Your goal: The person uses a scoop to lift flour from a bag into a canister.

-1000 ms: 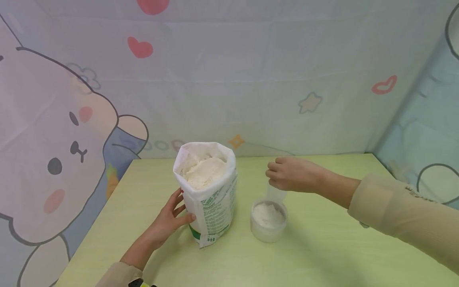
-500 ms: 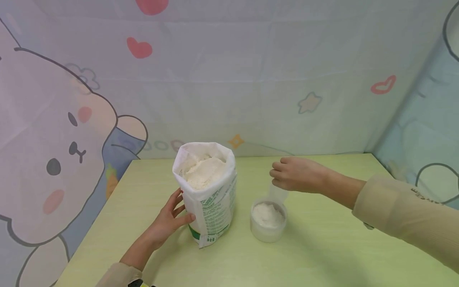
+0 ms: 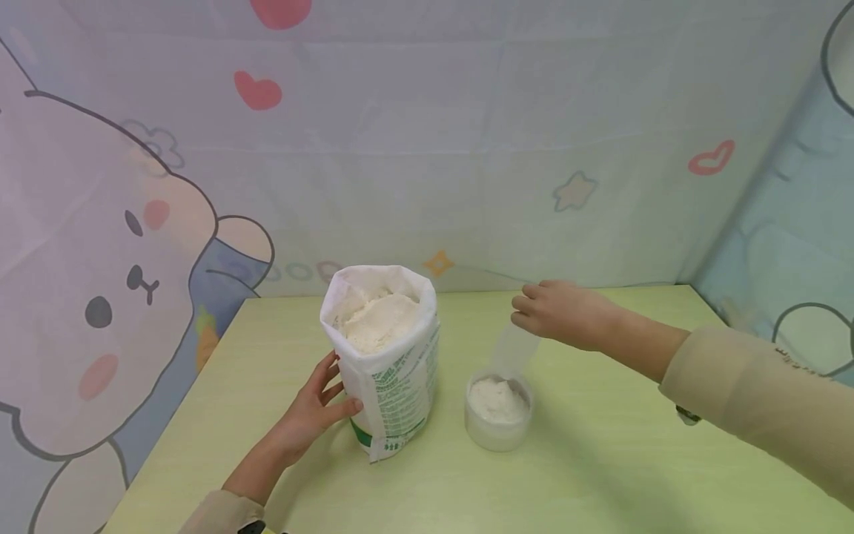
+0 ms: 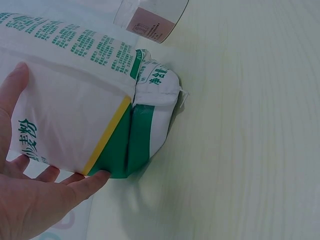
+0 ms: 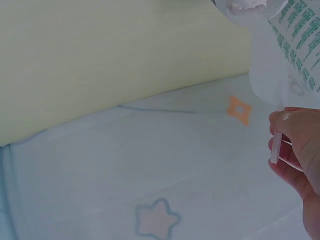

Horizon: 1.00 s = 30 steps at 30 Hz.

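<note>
An upright white flour bag (image 3: 400, 393) with green print stands with its mouth rolled down, full of pale flour (image 3: 380, 319). My left hand (image 3: 308, 415) rests against its left side, thumb on one face and fairly straight fingers along another. To its right is a round clear jar (image 3: 499, 434), with white flour (image 3: 497, 400) up near its rim. Above it my right hand (image 3: 560, 315) pinches the thin handle of a translucent plastic scoop (image 5: 270, 75). The scoop slants down, its lower end at the jar's rim in the head view.
The pale green table (image 3: 620, 460) carries the bag and jar. A cartoon-printed cloth (image 3: 467, 148) hangs behind the table's back edge and continues on both sides. The jar's side bears a pinkish label (image 4: 150, 25) in the left wrist view.
My right hand has shifted right and slightly up, and more of the scoop shows above the jar. The left hand, bag and jar have stayed in place.
</note>
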{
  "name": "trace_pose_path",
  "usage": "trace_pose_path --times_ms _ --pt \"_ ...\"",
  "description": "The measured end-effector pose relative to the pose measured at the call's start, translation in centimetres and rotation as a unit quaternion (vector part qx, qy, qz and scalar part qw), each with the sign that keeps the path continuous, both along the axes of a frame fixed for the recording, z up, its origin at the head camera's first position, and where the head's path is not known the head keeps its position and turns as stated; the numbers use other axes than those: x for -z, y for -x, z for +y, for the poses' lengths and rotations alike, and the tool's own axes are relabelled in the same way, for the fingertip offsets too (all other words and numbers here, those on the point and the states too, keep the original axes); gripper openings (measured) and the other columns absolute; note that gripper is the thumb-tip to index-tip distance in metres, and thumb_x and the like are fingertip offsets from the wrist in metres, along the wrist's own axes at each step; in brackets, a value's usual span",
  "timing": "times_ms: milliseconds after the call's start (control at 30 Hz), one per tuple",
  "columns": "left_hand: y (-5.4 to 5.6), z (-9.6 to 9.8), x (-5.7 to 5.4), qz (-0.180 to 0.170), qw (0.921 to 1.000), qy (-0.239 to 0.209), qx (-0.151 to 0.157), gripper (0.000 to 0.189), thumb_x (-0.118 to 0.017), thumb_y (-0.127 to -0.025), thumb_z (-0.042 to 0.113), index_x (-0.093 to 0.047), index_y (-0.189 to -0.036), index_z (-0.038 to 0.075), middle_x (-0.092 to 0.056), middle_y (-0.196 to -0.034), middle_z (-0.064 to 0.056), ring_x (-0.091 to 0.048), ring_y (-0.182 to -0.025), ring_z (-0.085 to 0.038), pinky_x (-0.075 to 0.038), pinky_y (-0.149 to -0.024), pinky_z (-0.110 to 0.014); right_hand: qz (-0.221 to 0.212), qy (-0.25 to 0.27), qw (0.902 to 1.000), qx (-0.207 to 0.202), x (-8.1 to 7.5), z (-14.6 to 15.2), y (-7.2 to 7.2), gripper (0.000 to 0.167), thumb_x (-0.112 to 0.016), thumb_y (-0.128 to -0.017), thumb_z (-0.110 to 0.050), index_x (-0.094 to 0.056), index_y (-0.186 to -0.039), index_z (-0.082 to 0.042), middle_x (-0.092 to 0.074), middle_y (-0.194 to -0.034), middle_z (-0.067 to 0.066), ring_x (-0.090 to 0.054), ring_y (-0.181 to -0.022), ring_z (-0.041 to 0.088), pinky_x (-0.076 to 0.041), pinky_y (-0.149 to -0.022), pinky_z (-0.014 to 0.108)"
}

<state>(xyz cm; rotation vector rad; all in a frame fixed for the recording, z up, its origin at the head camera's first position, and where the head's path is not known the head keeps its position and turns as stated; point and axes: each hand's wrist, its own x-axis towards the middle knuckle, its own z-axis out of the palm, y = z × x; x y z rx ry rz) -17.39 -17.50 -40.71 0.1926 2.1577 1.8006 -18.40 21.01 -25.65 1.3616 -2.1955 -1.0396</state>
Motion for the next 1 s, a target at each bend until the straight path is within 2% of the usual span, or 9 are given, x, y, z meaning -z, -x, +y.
trace_pose_path --times_ms 133,300,367,500,567,667,833,1000 --pt "0.0 0.0 0.0 0.000 1.0000 0.003 0.000 0.094 -0.073 -0.079 0.024 -0.009 -0.146 0.034 -0.008 -0.153 -0.004 -0.015 -0.139 -0.036 -0.029 -0.102 -0.060 -0.060 0.069 0.9939 0.062 -0.3 0.7 0.1 0.030 -0.074 -0.071 0.003 -0.053 -0.091 -0.004 -0.050 -0.081 0.003 -0.043 -0.068 0.018 -0.041 -0.057 0.024" --pt "0.0 0.0 0.1 0.002 1.0000 0.003 -0.002 0.094 -0.073 -0.078 0.024 -0.010 -0.146 0.034 -0.009 -0.153 -0.004 -0.015 -0.139 -0.036 -0.030 -0.102 -0.060 -0.119 0.146 0.9753 0.115 -0.2 1.7 0.2 0.023 -0.069 -0.077 0.003 -0.054 -0.092 -0.005 -0.052 -0.082 0.002 -0.046 -0.069 0.018 -0.043 -0.056 0.025" --pt "0.0 0.0 0.1 0.002 1.0000 0.003 -0.002 0.093 -0.073 -0.078 0.024 -0.010 -0.146 0.034 -0.009 -0.153 -0.004 -0.015 -0.139 -0.036 -0.030 -0.102 -0.059 -0.147 0.177 0.9640 0.133 0.1 2.2 0.3 0.022 -0.069 -0.078 0.000 -0.054 -0.092 -0.007 -0.052 -0.081 0.001 -0.050 -0.071 0.019 -0.045 -0.057 0.026" --pt "0.0 0.0 0.0 0.002 1.0000 0.001 -0.001 0.093 -0.073 -0.079 0.023 -0.009 -0.146 0.033 -0.009 -0.153 -0.004 -0.015 -0.139 -0.036 -0.030 -0.102 -0.059 -0.208 0.245 0.9314 0.171 0.9 2.9 0.3 0.021 -0.068 -0.078 -0.001 -0.054 -0.091 -0.010 -0.054 -0.083 0.000 -0.056 -0.077 0.021 -0.050 -0.063 0.031" --pt "-0.1 0.0 -0.1 0.001 1.0000 0.001 -0.001 0.093 -0.073 -0.079 0.023 -0.009 -0.146 0.033 -0.009 -0.153 -0.004 -0.015 -0.139 -0.036 -0.029 -0.102 -0.059 -0.233 0.277 0.9147 0.180 1.5 3.2 0.3 0.019 -0.067 -0.079 0.001 -0.054 -0.090 -0.010 -0.055 -0.083 0.000 -0.056 -0.074 0.019 -0.049 -0.064 0.032" --pt "-0.1 0.1 -0.1 0.000 1.0000 0.001 -0.001 0.093 -0.073 -0.079 0.023 -0.009 -0.146 0.032 -0.009 -0.153 -0.004 -0.015 -0.139 -0.036 -0.029 -0.102 -0.059 -0.261 0.307 0.8954 0.189 2.5 3.7 0.3 0.017 -0.064 -0.080 0.001 -0.052 -0.088 -0.009 -0.052 -0.080 -0.001 -0.049 -0.065 0.013 -0.045 -0.060 0.028" --pt "-0.1 0.0 0.0 0.002 1.0000 0.002 0.000 0.093 -0.072 -0.079 0.023 -0.009 -0.146 0.033 -0.008 -0.153 -0.004 -0.015 -0.139 -0.036 -0.029 -0.102 -0.060 -0.287 0.344 0.8695 0.207 4.1 4.3 0.2 0.013 -0.062 -0.083 -0.001 -0.052 -0.089 -0.007 -0.052 -0.081 -0.002 -0.044 -0.063 0.010 -0.041 -0.058 0.026" --pt "-0.1 0.0 0.0 0.003 1.0000 0.003 0.001 0.093 -0.073 -0.079 0.024 -0.009 -0.146 0.034 -0.008 -0.153 -0.004 -0.014 -0.139 -0.036 -0.028 -0.102 -0.060 -0.276 0.371 0.8569 0.228 5.9 4.8 0.0 0.012 -0.063 -0.083 -0.003 -0.052 -0.088 -0.006 -0.052 -0.080 -0.001 -0.043 -0.062 0.010 -0.039 -0.057 0.025"
